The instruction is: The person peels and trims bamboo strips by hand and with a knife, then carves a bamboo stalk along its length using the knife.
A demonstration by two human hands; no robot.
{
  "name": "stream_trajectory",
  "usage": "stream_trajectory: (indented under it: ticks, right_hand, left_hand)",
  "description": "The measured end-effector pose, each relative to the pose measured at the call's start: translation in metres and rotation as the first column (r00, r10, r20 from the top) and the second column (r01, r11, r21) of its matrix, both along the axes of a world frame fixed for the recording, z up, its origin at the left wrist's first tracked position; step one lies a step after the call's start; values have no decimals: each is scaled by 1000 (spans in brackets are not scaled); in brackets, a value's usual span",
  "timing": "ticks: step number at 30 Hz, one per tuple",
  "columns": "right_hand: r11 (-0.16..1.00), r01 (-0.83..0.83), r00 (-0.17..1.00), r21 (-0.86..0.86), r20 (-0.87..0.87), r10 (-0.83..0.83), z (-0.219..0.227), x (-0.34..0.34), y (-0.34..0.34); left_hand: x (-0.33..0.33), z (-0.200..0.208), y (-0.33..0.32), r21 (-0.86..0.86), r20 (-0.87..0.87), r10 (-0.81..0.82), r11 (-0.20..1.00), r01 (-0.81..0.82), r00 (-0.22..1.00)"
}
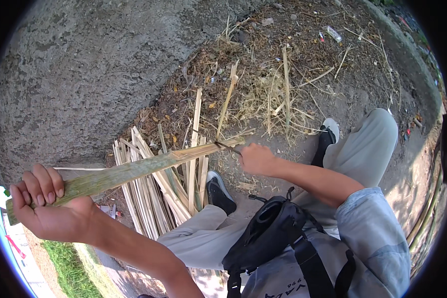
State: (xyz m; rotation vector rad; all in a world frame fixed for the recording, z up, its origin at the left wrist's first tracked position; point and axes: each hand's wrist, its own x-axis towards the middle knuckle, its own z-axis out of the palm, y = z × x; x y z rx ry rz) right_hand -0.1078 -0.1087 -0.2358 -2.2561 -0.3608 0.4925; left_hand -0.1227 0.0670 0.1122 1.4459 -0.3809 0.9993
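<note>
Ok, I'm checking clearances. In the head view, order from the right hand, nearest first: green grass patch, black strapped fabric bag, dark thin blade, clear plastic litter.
1. Dark thin blade: in the right hand, pointing left.
2. Black strapped fabric bag: below the hand.
3. Clear plastic litter: upper right.
4. Green grass patch: lower left.

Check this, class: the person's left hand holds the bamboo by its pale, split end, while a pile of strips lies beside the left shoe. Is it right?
Not quite: the left hand holds the bamboo by its green end, as the head view shows. The pile of strips does lie beside the left shoe.
</note>
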Motion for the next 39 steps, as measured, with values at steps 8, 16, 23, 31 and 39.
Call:
stream_trajectory:
  ticks: [8, 16, 23, 31, 39]
  right_hand:
    - [993, -101, 995, -65, -4, 101, -30, -18, 12]
    - [995, -13, 990, -98, -144, -1, -35, -18, 17]
    - [978, 42, 987, -203, -142, -72, -135, -30, -2]
    - [997, 26, 999, -74, 28, -24, -106, -43, 24]
    - [974, 166, 951, -157, -235, -200, -91, -36, 15]
  left_hand:
    - [-17, 3, 35, 22, 7, -76, 997, 76, 997]
    - [-32, 1, 66, -11, 42, -43, 999, 44, 998]
    - [-36, 1, 93, -37, 0, -194, 980, 194, 981]
    - [-31, 6, 85, -33, -7, -199, 979, 199, 980]
    - [-27, 3, 72, -10, 19, -68, 998, 69, 997]
